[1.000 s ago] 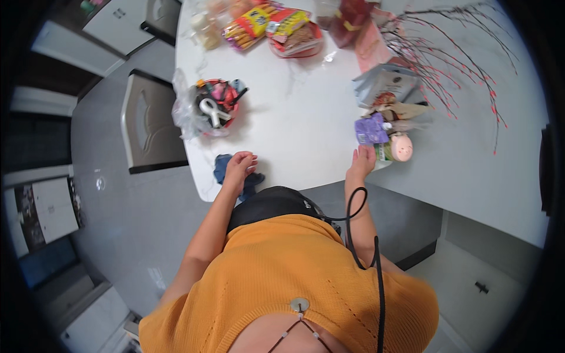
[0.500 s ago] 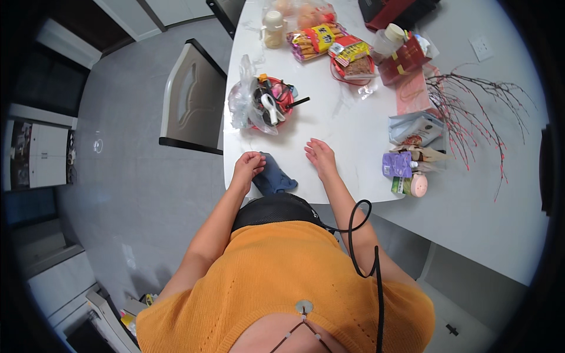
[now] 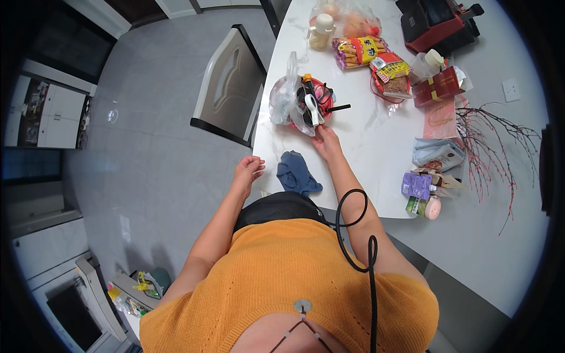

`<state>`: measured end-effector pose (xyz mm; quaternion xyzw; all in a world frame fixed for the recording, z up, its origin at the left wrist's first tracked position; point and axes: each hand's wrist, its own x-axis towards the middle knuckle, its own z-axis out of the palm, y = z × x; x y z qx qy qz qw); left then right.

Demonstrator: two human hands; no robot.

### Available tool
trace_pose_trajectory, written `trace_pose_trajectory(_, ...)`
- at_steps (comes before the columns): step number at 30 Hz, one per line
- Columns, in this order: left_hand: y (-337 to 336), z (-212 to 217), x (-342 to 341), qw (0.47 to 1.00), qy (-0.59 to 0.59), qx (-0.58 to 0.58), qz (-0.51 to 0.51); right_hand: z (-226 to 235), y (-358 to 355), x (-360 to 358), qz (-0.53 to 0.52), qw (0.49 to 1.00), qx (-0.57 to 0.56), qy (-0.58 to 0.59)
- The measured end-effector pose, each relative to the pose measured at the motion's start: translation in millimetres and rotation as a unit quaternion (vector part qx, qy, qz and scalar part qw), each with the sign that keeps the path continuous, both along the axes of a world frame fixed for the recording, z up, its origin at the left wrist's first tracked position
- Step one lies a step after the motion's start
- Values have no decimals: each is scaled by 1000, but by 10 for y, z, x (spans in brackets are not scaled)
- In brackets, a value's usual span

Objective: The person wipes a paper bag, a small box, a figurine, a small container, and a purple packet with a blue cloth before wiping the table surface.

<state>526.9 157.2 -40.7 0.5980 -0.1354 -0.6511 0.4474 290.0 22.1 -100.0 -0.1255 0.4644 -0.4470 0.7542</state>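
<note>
Ahead, a white tabletop [image 3: 365, 153] stretches away. Toward its left edge sits a full red basket [image 3: 329, 112], a clear bag [image 3: 284, 105] against its left side. Nearer, a blue cloth [image 3: 294, 172] lies crumpled by the front edge. The left hand [image 3: 249, 170] is loosely curled, seemingly unladen; the right hand [image 3: 325, 143] is at the basket's near side, its hold unclear. Likely step: handling the basket, which calls for a secure grip.

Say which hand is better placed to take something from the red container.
Probably the right hand: it sits at the near side of the red container, though contact is unclear. The left hand is farther off, left of the blue cloth.
</note>
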Motion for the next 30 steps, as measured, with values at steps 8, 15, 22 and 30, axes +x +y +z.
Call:
trace_pose_trajectory(8, -230, -117, -107, 999, -8, -25, -41, 45, 172, -109, -7, 998, -16, 54)
trace_pose_trajectory(15, -534, 47, -499, 993, -14, -60, -97, 144, 586, -483, -72, 993, 12, 93)
trace_pose_trajectory(22, -664, 110, -1181, 965, 10, -61, -255, 326, 1147, -1160, -169, 977, 15, 130)
trace_pose_trajectory(30, -606, 28, -1728, 939, 39, -30, -340, 226, 1952, -2057, -305, 944, 23, 126)
